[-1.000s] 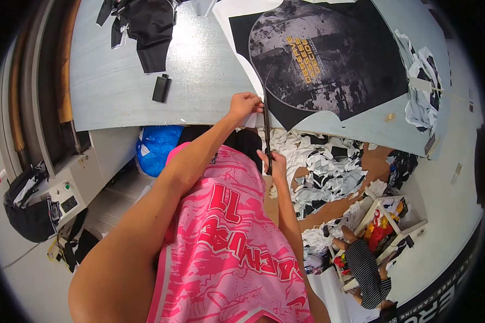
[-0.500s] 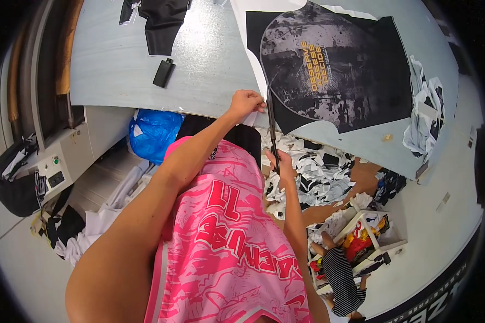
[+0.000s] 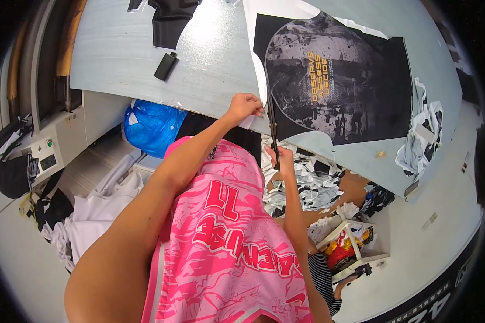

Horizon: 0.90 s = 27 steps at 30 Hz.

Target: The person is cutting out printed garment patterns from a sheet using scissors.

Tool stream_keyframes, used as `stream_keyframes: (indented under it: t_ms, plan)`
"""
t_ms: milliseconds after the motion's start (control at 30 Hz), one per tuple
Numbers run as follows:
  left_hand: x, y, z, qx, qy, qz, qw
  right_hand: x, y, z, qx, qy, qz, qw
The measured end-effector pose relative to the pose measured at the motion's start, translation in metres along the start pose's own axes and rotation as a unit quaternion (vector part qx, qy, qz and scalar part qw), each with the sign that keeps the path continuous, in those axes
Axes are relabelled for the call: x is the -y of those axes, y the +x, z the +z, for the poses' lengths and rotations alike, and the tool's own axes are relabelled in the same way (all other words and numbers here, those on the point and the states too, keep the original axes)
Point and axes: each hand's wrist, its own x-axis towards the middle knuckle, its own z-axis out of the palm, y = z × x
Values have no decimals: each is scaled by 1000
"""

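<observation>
Left hand [image 3: 246,106] pinches the cloth [image 3: 342,83] by the surface's [image 3: 215,81] near edge; right hand [image 3: 282,158] grips scissors [image 3: 272,121] just off it. Open room separates cloth and bottle [image 3: 166,67].

I count one left hand [image 3: 245,107] and one right hand [image 3: 283,160] (so two, both bare), one pair of dark scissors [image 3: 273,126], one printed black panel [image 3: 361,86], one small black bottle [image 3: 165,68], one blue bag [image 3: 151,130], one grey table [image 3: 113,59] and one co-worker in stripes [image 3: 321,274]; the cloth scraps [image 3: 304,188] below the table are too many to count.
</observation>
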Motion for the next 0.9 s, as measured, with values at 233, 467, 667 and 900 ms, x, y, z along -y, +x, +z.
stream_keyframes:
  t_ms: [233, 467, 667, 900]
  plan:
    - [3, 4, -1, 1, -1, 10, 1000, 40, 22, -8, 47, -10, -49, 998]
    - [4, 2, -1, -7, -5, 7, 1000, 49, 29, -17, 28, -59, -14, 998]
    - [8, 3, -4, -5, -18, 14, 1000, 68, 39, -31, 37, -66, -46, 996]
    - [3, 0, 0, -30, -56, 10, 998, 103, 50, -63, 47, -189, -17, 981]
